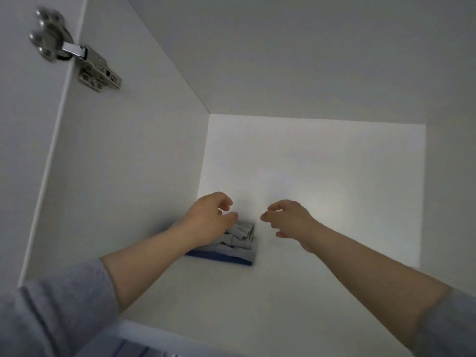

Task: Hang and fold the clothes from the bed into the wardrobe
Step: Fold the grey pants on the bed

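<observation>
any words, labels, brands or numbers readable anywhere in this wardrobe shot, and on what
None can be read.
The metal hinge is blurred; any stamp on it is illegible.
The folded clothes on the shelf show no label or print.

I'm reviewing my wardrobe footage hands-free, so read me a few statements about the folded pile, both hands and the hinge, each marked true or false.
1. The folded grey garments lie on top of a folded blue item. True.
2. This pile sits at the right side of the cupboard. False: it sits in the back corner by the white wardrobe's left wall.
3. The right hand grips the grey garments. False: it is apart from the pile, to its right, holding nothing.
4. The left hand is over the pile's left part. True.
5. A silver metal door hinge is at the upper left. True.
</observation>
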Demonstrator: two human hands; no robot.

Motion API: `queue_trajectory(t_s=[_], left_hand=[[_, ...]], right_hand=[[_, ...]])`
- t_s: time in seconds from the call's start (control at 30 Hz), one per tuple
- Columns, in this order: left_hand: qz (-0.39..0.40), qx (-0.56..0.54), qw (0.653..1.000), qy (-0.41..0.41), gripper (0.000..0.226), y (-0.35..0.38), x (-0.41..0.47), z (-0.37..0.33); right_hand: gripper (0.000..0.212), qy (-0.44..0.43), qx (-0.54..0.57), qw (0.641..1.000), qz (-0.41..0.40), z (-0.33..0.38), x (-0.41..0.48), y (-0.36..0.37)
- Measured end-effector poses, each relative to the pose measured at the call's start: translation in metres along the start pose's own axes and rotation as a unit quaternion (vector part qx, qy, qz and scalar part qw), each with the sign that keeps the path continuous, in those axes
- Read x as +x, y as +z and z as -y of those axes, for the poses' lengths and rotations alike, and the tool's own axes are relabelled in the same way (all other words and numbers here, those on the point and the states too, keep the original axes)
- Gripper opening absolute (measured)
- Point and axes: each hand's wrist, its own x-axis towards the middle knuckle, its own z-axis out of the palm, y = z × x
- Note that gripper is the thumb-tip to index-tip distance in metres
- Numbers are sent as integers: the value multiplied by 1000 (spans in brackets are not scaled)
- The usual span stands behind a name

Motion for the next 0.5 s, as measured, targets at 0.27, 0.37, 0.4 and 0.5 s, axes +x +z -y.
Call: queue_trajectory(t_s=[0.27,0.37,0.4,0.5], left_hand=[[51,-205,977,10,19,-12,-73,-66],[96,-307,947,23,16,-10,-112,-92],[117,-331,936,28,19,-10,-124,-104],[172,-384,906,39,34,-9,-158,-139]], right_hand=[[23,17,150,982,-114,25,-130,-41],[18,19,178,965,-190,27,-184,-55],[17,23,175,961,-214,28,-202,-59],[15,31,136,953,-268,31,-255,-79]])
